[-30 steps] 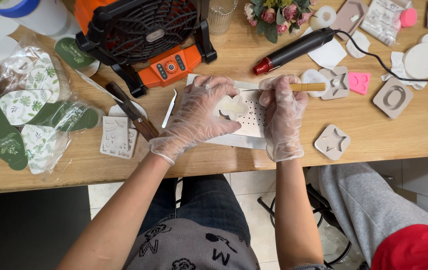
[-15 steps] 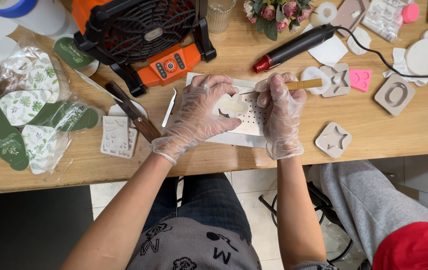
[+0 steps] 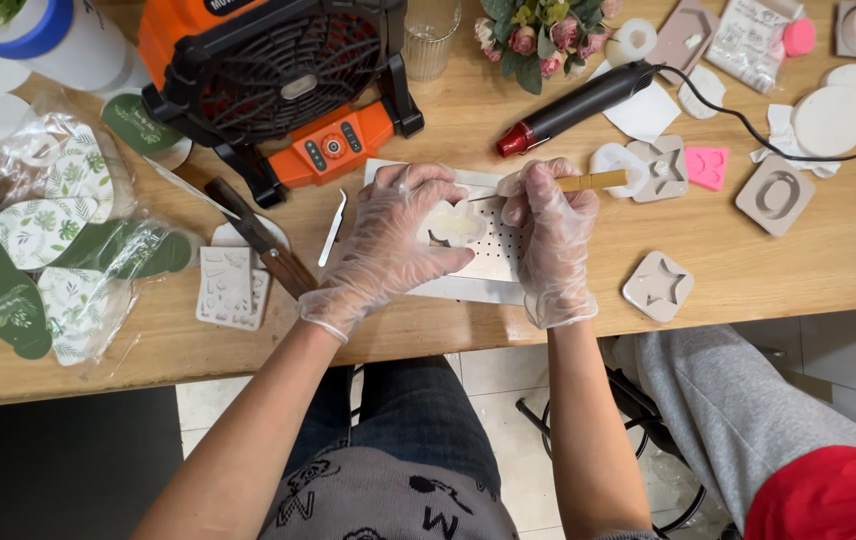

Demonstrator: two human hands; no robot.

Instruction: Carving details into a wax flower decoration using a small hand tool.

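Both my hands wear clear plastic gloves. My left hand pinches a small cream-white moulded piece over a white dotted sheet on the wooden table. My right hand grips a thin tool with a wooden handle; its metal tip points left at the top of the white piece. The fingers of both hands hide most of the piece.
An orange and black fan stands behind my hands. A black heat tool with a red tip and cord lies at back right. Grey star moulds, a pink mould, a knife and bagged leaf-print shapes lie around. Another person's legs are at lower right.
The tool's handle has tipped slightly and the tip has shifted along the white piece. My left hand has adjusted its fingers on the piece.
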